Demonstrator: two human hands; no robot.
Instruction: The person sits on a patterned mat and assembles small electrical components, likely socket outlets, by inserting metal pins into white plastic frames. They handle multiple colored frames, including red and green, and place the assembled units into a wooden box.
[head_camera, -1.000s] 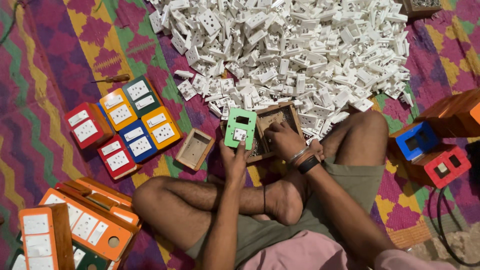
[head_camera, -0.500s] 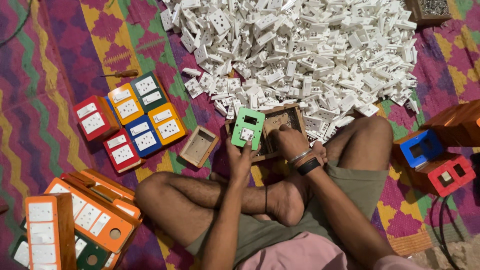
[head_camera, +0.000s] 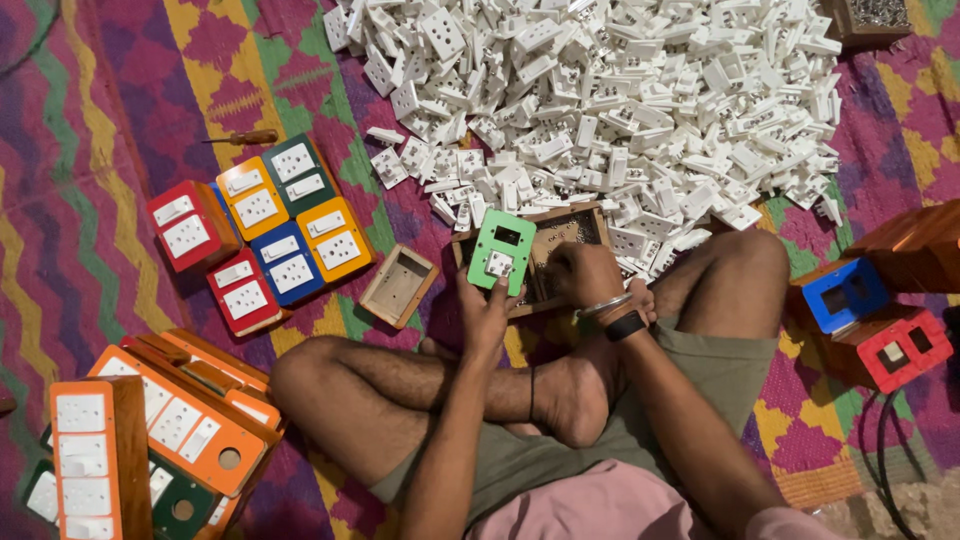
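Observation:
I sit cross-legged on a patterned mat. My left hand (head_camera: 487, 312) holds up a green switch plate (head_camera: 502, 250) with one white socket fitted in it and an empty cutout above. My right hand (head_camera: 585, 276) rests, fingers curled, on a shallow wooden tray (head_camera: 563, 232) in front of my knees; what it holds is hidden. A black watch and a metal bangle sit on my right wrist. Just beyond lies a big heap of white sockets and switches (head_camera: 600, 100).
Finished red, orange, green and blue switch boxes (head_camera: 262, 232) lie at left, beside an empty wooden box (head_camera: 398, 286) and a screwdriver (head_camera: 243, 138). Long orange boards (head_camera: 150, 430) are stacked at lower left. Blue and red boxes (head_camera: 875, 320) sit at right.
The view has shifted slightly. My left hand has kept the green plate upright, tilting it a little; my right hand stays on the tray.

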